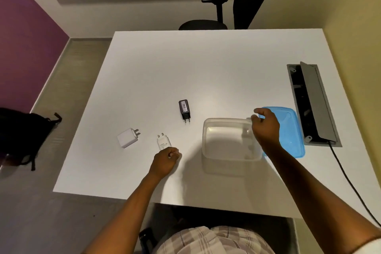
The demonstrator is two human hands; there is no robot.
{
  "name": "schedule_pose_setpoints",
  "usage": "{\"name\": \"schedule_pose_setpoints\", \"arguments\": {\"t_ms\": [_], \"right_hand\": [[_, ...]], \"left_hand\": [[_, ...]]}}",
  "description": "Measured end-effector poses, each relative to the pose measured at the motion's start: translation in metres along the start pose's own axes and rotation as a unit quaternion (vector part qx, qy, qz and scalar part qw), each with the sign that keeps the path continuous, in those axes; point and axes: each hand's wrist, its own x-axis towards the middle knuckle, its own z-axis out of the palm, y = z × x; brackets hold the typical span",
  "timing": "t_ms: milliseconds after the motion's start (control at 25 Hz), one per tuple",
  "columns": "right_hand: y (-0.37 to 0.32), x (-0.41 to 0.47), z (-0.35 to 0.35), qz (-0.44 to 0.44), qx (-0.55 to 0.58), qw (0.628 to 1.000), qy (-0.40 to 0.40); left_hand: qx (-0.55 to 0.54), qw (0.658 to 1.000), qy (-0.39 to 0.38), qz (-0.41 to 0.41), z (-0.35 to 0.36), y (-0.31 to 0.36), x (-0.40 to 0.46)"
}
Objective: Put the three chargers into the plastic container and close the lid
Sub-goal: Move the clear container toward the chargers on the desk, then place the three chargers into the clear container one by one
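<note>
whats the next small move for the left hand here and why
Probably lift the small white charger and carry it right, over the clear container. The left hand is curled at its near end, seemingly closing a grip on it. The container is open and empty, steadied by the right hand, with the blue lid off beside it.

I count three chargers: two white (128,137) (163,142), one black (184,109); one clear container (231,139); one blue lid (289,130).

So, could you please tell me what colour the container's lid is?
Translucent blue lid, clearest in the head view.
</note>
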Motion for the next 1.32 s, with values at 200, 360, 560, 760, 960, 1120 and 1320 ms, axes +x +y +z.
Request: {"name": "schedule_pose_setpoints", "arguments": {"t_ms": [200, 360, 560, 760, 960, 1120, 1320], "right_hand": [[-0.045, -0.037, 0.063, -0.045, 0.013, 0.996, -0.082], [-0.059, -0.073, 0.129, -0.067, -0.027, 0.987, -0.146], [-0.066, -0.113, 0.214, -0.022, -0.055, 0.969, -0.238], [-0.084, -0.145, 0.306, 0.015, -0.132, 0.935, -0.328], [-0.097, -0.164, 0.369, 0.031, -0.197, 0.929, -0.31], [-0.1, -0.176, 0.399, 0.011, -0.274, 0.92, -0.279], [-0.091, -0.178, 0.411, -0.068, -0.345, 0.899, -0.261]], "left_hand": [[0.006, 0.999, 0.02, -0.033, -0.043, -0.051, -0.001], [0.025, 0.998, 0.03, -0.049, -0.075, -0.088, 0.006], [0.068, 0.989, 0.125, -0.033, -0.113, -0.127, 0.016], [0.159, 0.978, 0.125, -0.042, -0.142, -0.169, 0.034], [0.213, 0.975, 0.062, -0.019, -0.144, -0.192, 0.044], [0.245, 0.968, 0.047, -0.001, -0.14, -0.206, 0.045], [0.27, 0.961, 0.049, 0.011, -0.14, -0.215, 0.046]]}}
